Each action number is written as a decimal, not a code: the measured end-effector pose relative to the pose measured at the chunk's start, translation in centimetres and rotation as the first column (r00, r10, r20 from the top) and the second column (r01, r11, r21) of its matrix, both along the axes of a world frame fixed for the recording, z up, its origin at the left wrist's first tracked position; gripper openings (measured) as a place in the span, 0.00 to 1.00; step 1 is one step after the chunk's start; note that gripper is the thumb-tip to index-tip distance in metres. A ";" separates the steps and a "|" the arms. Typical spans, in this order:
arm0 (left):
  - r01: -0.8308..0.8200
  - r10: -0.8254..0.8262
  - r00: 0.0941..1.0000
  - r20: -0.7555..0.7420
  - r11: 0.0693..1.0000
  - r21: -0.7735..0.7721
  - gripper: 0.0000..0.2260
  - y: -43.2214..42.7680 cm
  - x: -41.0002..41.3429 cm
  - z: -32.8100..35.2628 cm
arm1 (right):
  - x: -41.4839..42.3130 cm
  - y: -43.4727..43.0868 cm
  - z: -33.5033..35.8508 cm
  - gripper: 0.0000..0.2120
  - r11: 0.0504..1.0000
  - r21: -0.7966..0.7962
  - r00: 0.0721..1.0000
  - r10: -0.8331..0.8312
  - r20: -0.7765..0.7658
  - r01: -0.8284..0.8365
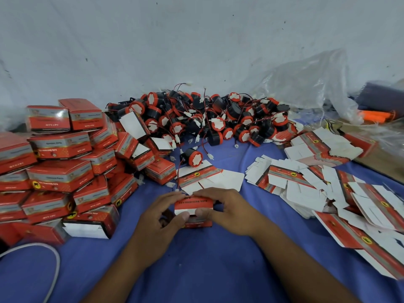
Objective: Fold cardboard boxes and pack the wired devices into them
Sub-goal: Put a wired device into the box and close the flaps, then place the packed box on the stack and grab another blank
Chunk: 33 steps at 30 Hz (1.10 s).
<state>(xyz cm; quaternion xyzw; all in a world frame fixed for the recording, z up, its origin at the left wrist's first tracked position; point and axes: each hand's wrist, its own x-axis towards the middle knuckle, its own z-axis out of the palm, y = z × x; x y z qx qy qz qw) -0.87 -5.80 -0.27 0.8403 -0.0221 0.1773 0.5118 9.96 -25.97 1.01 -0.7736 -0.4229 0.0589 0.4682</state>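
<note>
Both hands grip one small red cardboard box (193, 204) low in the middle of the head view. My left hand (161, 213) holds its left side, thumb on the white flap. My right hand (227, 209) holds its right side, thumb beside the other thumb. Whether a device is inside is hidden. Just beyond lies a flat unfolded box blank (209, 178). One black-and-red wired device (193, 157) rests on that blank's far edge. A big heap of the same wired devices (209, 117) lies against the wall.
Several folded red boxes (61, 169) are stacked at the left. A spread of flat box blanks (341, 189) covers the right side. Crumpled clear plastic (310, 84) lies at the back right. A white cable (55, 259) curves at the bottom left on the blue cloth (207, 259).
</note>
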 end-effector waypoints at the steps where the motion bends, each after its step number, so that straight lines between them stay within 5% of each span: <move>1: -0.001 0.001 1.000 -0.008 1.000 -0.007 0.17 0.0 0.0 -0.1 | 0.0 0.0 0.0 0.20 1.000 -0.003 1.000 -0.001 0.001 0.001; 16: 0.004 -0.006 0.999 0.054 0.999 0.039 0.19 -0.2 -0.2 -0.1 | -0.8 0.2 -0.3 0.21 0.979 -0.189 0.971 0.114 0.212 -0.074; 26: 0.057 -0.071 0.997 0.040 0.957 0.283 0.21 1.1 -0.2 -0.2 | -1.2 -0.4 -0.5 0.29 0.906 -0.422 0.886 0.199 0.418 -0.004; 33: 0.047 -0.053 0.998 0.036 0.990 0.130 0.15 0.8 0.1 -0.4 | -1.5 -0.2 -1.3 0.30 0.962 -0.270 0.935 0.124 0.334 -0.031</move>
